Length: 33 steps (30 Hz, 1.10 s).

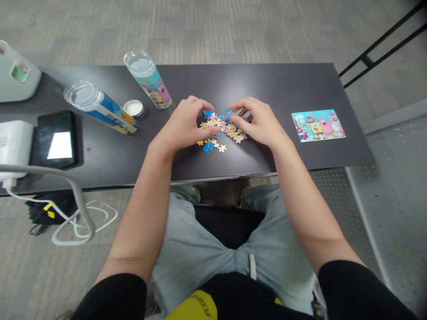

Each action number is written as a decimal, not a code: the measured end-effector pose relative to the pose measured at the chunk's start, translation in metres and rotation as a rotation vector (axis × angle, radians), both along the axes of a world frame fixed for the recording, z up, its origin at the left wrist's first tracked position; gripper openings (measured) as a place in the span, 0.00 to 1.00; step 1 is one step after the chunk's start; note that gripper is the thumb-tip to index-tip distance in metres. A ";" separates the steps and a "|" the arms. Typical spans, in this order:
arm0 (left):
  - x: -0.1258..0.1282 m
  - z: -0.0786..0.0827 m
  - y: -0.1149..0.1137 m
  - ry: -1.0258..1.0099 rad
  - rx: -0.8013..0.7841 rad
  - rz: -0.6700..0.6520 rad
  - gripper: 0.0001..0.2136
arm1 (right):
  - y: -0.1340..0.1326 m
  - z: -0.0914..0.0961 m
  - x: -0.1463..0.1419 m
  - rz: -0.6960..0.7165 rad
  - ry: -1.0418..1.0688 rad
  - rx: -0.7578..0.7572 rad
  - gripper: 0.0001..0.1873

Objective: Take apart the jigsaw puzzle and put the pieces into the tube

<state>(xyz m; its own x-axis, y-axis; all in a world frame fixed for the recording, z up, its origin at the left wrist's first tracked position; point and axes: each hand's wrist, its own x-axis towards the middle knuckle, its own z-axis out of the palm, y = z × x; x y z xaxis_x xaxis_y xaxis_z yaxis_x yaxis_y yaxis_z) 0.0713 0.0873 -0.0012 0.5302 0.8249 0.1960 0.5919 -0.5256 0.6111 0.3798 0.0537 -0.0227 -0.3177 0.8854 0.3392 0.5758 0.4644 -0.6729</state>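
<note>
A heap of jigsaw puzzle pieces (218, 120), blue, yellow and pinkish, lies on the dark table between my two hands. My left hand (187, 122) rests at the heap's left side, its thumb and fingers apart and curved around the edge. From the right, my right hand (255, 118) reaches over the heap with thumb and fingers spread; its fingertips are close to a blue piece (228, 112). Several loose pieces (209, 146) lie just in front of the heap. A colourful cartoon picture card (318, 126) lies flat to the right.
Left of the hands stand a clear-topped cartoon tube (151, 82), a second blue tube (106, 111) and a round white lid (133, 108). Further left are a black tablet-like device (57, 138), a white box (15, 142) and a pale container (16, 75). A grey cable (78, 195) hangs in front.
</note>
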 end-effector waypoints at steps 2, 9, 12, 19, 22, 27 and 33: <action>0.004 -0.005 0.000 0.084 0.053 0.002 0.36 | -0.003 0.005 0.015 0.003 -0.042 -0.048 0.27; 0.017 -0.014 0.003 0.124 0.024 0.001 0.23 | -0.013 0.001 0.028 0.029 -0.132 -0.201 0.44; 0.022 -0.013 0.006 0.060 -0.006 -0.042 0.15 | -0.012 -0.003 0.018 0.070 -0.124 -0.177 0.28; 0.026 -0.006 0.007 -0.049 -0.046 -0.034 0.10 | -0.006 -0.008 0.014 0.057 -0.073 -0.094 0.12; 0.027 0.001 0.004 -0.074 -0.052 0.008 0.10 | -0.004 -0.009 0.013 0.059 -0.053 -0.090 0.06; 0.027 0.008 -0.001 -0.159 -0.107 0.057 0.10 | -0.004 -0.006 0.009 0.025 0.000 -0.063 0.05; 0.022 0.004 0.001 -0.223 -0.166 0.074 0.12 | -0.008 0.010 0.019 0.039 0.062 -0.142 0.14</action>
<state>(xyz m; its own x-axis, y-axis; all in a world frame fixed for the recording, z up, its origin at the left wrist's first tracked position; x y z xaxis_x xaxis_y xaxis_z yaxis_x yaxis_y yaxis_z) 0.0930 0.0882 0.0032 0.4264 0.8902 0.1604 0.4662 -0.3682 0.8044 0.3992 0.0460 -0.0131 -0.3354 0.9131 0.2320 0.5143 0.3838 -0.7669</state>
